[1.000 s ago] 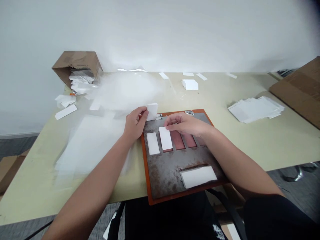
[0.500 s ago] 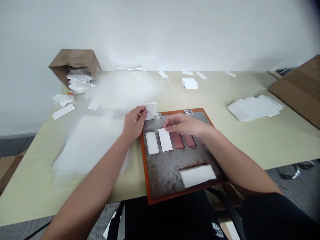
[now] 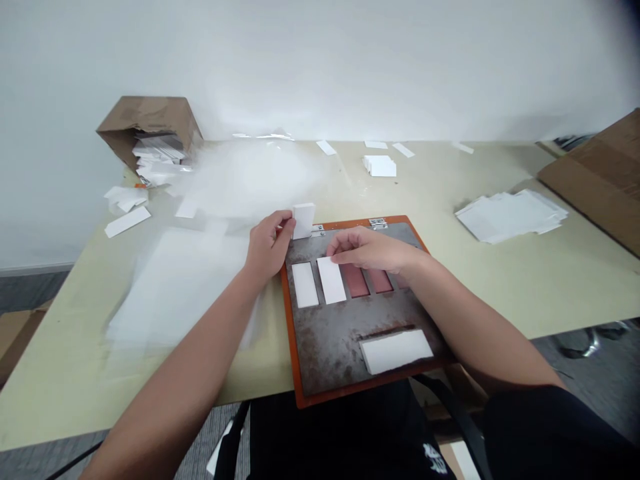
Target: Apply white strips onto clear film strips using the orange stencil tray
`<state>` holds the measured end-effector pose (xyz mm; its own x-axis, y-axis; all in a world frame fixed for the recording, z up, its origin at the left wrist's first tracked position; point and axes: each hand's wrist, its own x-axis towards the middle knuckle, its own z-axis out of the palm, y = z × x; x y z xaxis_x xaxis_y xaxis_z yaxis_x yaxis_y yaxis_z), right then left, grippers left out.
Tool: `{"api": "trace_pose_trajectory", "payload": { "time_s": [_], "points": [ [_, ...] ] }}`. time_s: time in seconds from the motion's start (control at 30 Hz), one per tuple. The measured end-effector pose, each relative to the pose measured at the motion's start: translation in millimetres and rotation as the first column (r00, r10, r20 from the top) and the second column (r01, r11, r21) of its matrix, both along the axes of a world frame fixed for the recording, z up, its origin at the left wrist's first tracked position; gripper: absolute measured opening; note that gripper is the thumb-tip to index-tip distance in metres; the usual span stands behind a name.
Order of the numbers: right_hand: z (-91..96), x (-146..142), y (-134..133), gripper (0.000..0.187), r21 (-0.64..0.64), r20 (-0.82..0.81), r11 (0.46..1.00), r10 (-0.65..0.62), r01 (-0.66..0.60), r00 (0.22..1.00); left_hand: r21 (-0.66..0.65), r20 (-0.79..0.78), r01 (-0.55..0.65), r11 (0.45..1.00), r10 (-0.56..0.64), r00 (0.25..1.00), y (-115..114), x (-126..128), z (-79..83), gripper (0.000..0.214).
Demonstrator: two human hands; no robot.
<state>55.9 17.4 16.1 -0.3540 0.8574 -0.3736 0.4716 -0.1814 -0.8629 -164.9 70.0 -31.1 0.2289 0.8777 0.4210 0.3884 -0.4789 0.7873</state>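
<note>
A hinged board with a grey metal plate (image 3: 330,347) and an orange rim lies before me, overhanging the table's front edge. Rectangular slots cross the plate; one white card (image 3: 305,285) fills the leftmost. My right hand (image 3: 367,250) pinches the top edge of a second white card (image 3: 331,281) at the neighbouring slot. Whether that card lies fully flat I cannot tell. Reddish bottoms (image 3: 356,281) show in slots to the right, partly under my hand. At the board's top left corner, my left hand (image 3: 270,243) grips a small stack of white cards (image 3: 303,221), held upright.
A white card stack (image 3: 397,352) rests on the plate's lower right. Translucent sheets (image 3: 175,287) cover the table's left. Behind stand an open carton (image 3: 160,115) of scraps and a card pile (image 3: 380,166). White sheets (image 3: 510,217) and a large carton (image 3: 600,180) are at right.
</note>
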Motion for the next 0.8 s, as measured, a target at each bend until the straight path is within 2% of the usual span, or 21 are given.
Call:
{"api": "trace_pose_trajectory", "payload": {
  "time_s": [0.47,0.8],
  "points": [
    [1.7,-0.4,-0.2,0.014,-0.005,-0.003,1.0,-0.005,0.005,1.0,0.006,0.005,0.007,1.0,-0.007,1.0,-1.0,-0.3,0.2,0.017],
    [1.0,0.4,0.2,0.012,0.05,-0.002,0.999,0.018,-0.018,1.0,0.002,0.003,0.003,1.0,-0.003,1.0,-0.6,-0.1,-0.5,0.017]
  ]
}}
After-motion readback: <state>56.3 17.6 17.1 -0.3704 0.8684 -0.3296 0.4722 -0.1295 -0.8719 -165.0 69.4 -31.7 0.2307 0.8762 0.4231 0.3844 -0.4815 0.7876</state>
